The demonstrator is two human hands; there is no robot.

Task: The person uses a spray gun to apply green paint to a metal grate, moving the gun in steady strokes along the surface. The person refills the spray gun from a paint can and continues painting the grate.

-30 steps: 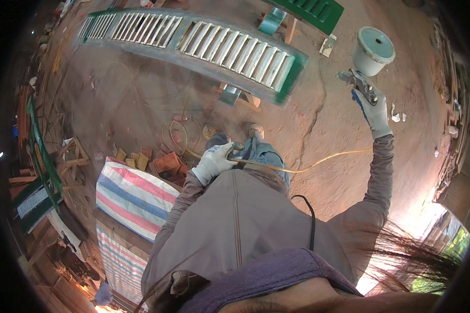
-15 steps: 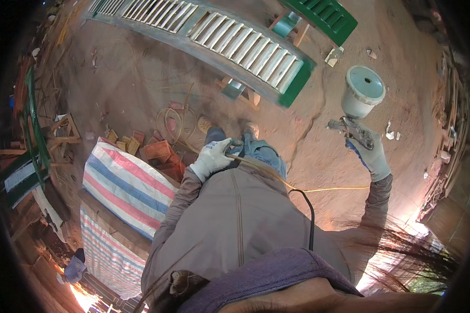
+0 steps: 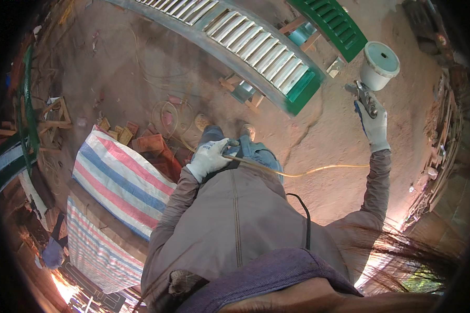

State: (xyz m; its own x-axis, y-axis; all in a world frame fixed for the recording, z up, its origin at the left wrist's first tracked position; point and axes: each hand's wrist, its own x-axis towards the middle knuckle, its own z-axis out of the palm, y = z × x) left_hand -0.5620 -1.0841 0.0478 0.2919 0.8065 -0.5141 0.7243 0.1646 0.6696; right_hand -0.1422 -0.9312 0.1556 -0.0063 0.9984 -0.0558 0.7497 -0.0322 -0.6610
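My right hand, gloved in white, stretches out to the right and grips a metal spray gun. A white plastic pot with a holed lid sits at the gun's top, apparently fixed to it. Close to my waist, my gloved left hand is closed around a thin yellow hose, which runs across my front toward the right. Ahead lies a slatted shutter panel, its slats whitish and its right end green. The spray gun is to the right of that end, apart from it.
A green slatted panel stands beyond on a wooden support. At left are a striped woven sheet, reddish bricks and a green frame. Hose loops lie on the dirt floor. Wood pieces line the right side.
My right hand has moved forward with the spray gun and pot. The view has shifted, so the shutter panel appears farther right. My left hand keeps hold of the hose.
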